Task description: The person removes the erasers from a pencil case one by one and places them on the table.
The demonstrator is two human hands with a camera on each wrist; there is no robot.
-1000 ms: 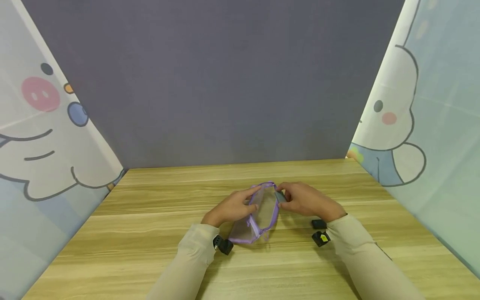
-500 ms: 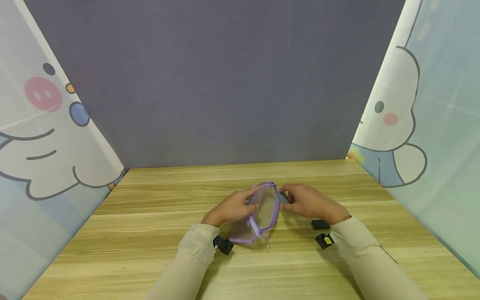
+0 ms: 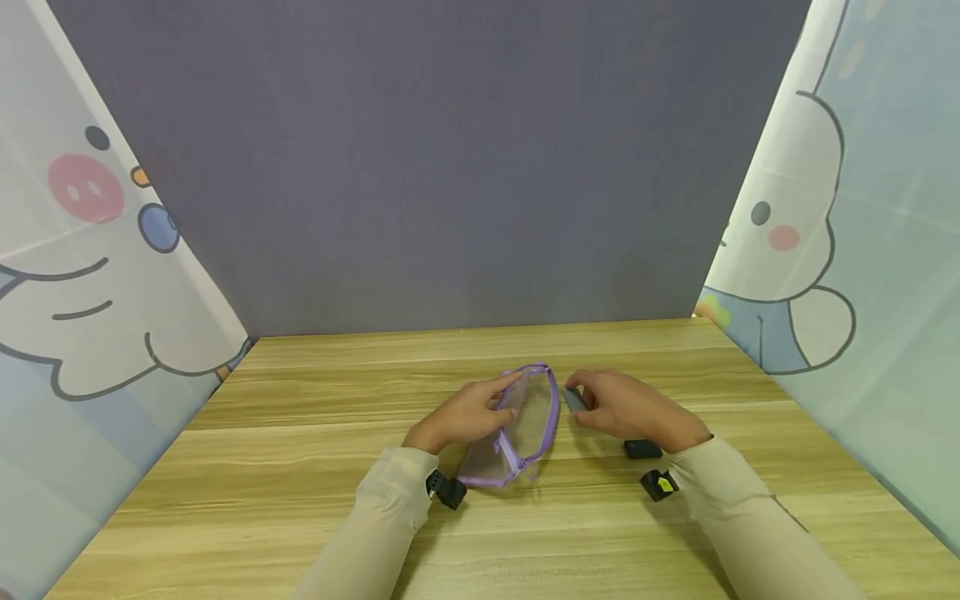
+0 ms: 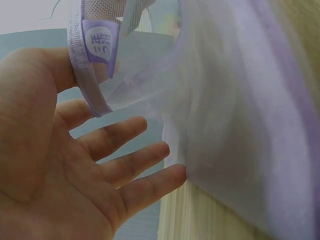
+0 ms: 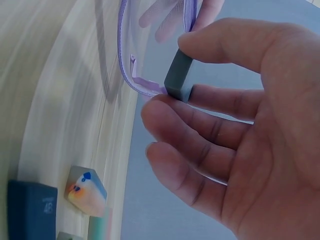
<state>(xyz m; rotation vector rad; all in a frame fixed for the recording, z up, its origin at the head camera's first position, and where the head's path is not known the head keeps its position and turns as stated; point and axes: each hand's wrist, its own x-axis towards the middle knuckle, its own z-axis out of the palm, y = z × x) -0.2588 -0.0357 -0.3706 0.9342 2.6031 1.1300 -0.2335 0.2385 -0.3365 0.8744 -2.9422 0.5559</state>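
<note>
A see-through mesh zip pouch (image 3: pixel 553 421) with purple edging stands with its mouth spread. My left hand (image 3: pixel 461 414) is at the pouch's left side, thumb and index finger spread apart inside the mouth. In the left wrist view its other fingers (image 4: pixel 142 187) reach out straight beside the mesh, near a small lettered purple tag (image 4: pixel 100 45). To the right of the pouch, my right hand (image 3: pixel 622 404) pinches a small dark grey rectangular block (image 5: pixel 176 77) between thumb and fingers. In the head view the block is just outside the pouch's right rim.
A dark block marked 4B (image 5: pixel 32 212) lies on the wooden table (image 3: pixel 315 467) near my right wrist. Beside it are a small piece with a bird picture (image 5: pixel 86 192) and a partly seen greenish item (image 5: pixel 96 227). A grey panel (image 3: pixel 465 167) stands behind the table.
My right hand has moved a little to the right, carrying the dark block away from the pouch's rim. My left hand and the pouch stay in place.
</note>
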